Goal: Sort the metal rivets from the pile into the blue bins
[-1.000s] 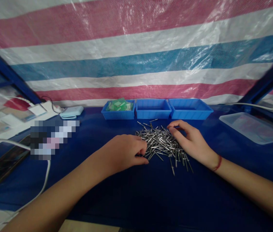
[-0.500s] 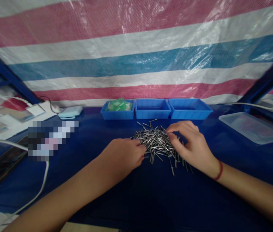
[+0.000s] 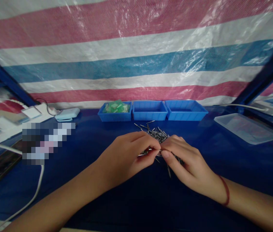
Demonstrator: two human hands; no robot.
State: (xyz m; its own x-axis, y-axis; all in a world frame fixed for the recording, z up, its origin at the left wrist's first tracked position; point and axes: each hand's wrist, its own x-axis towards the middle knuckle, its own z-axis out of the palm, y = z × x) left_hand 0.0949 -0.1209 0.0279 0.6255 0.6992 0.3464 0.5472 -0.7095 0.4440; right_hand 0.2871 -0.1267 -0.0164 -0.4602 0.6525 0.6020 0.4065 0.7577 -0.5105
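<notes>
Fingertips of my left hand (image 3: 133, 149) and my right hand (image 3: 187, 158) meet over a heap of silvery blind rivets (image 3: 157, 132). Both hands are closed in a pinch, thumb against forefinger. Between them shows a sliver of a small metal piece that looks like one rivet, mostly covered by the fingers. The hands hide the near and middle part of the heap. A few loose rivets stick out past its far edge, and one lies just below my right thumb.
Behind the heap stand three blue bins: a left bin (image 3: 115, 117) with green packets, a middle bin (image 3: 150, 116) and a right bin (image 3: 187, 115). A clear plastic lid (image 3: 247, 129) lies right. At left are a phone (image 3: 1, 167), a white cable (image 3: 39, 180) and a light-blue case (image 3: 67, 114).
My hands have come together from opposite sides of the heap, left moving right and right dropping slightly. Their fingertips now meet at a small piece. The view has shifted slightly.
</notes>
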